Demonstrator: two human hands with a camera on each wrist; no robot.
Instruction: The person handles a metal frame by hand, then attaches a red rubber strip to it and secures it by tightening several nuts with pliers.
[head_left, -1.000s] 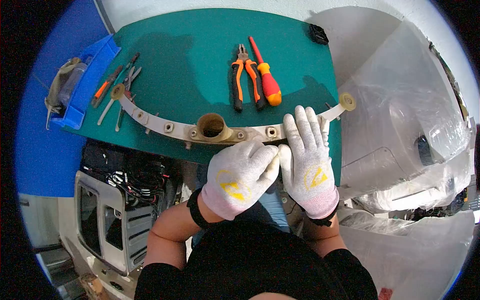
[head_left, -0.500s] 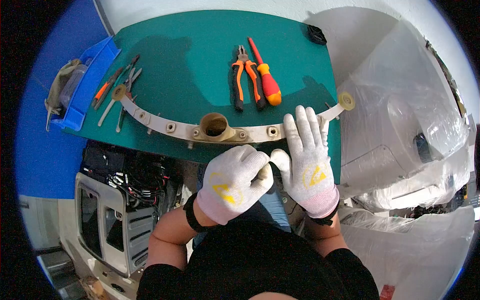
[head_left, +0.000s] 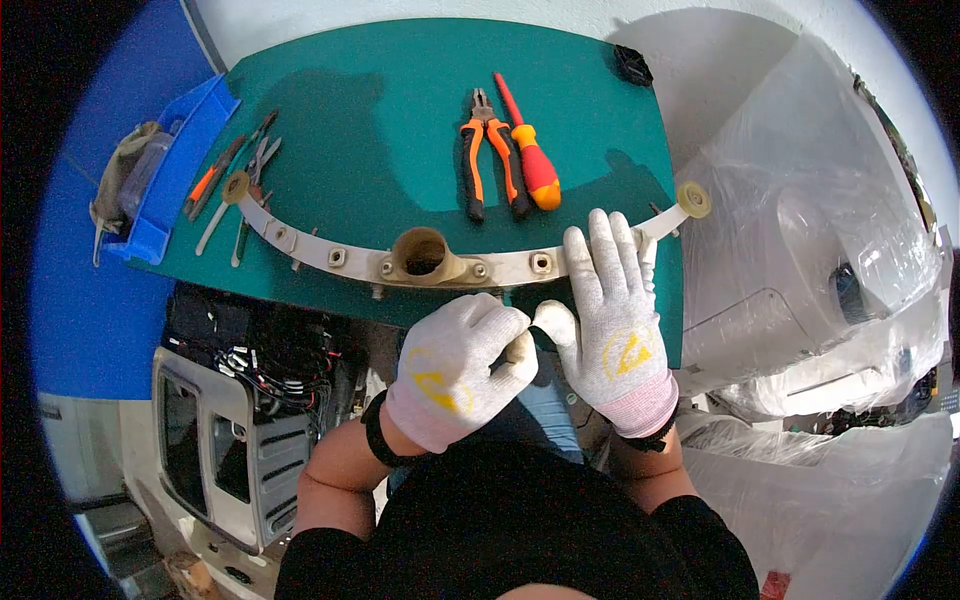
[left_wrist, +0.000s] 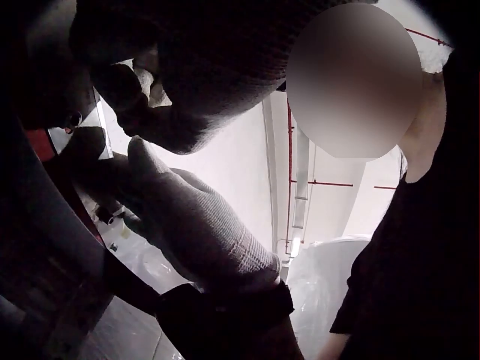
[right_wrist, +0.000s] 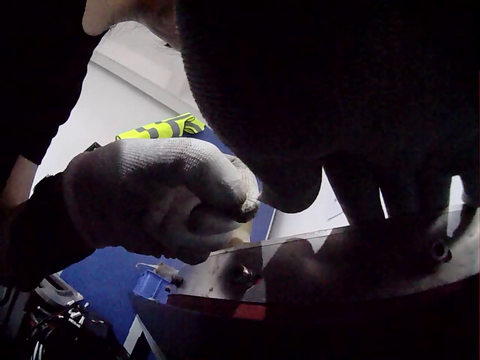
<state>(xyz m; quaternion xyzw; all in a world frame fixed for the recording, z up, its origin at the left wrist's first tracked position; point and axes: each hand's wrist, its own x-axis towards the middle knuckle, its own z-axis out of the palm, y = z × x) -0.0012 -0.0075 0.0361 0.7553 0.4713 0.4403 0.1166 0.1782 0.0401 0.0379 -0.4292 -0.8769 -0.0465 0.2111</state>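
A curved pale metal bracket spans the front of the green table, with a tan tube socket at its middle and round tan discs at both ends. Both hands wear pale knit gloves with pink cuffs. My right hand lies with straight fingers over the bracket's right part, its thumb out to the left. Curled in front of the bracket, my left hand has finger and thumb together at the right glove's thumb tip, which they pinch. In the right wrist view the left hand appears above the bracket's edge.
Orange-black pliers and a red-yellow screwdriver lie behind the bracket. Several hand tools and a blue bin sit at the left. Plastic-wrapped equipment stands right of the table. A small black object rests at the far corner.
My left hand has drawn a little left and toward the body, and the right thumb has swung left with it. The right fingers stay on the bracket.
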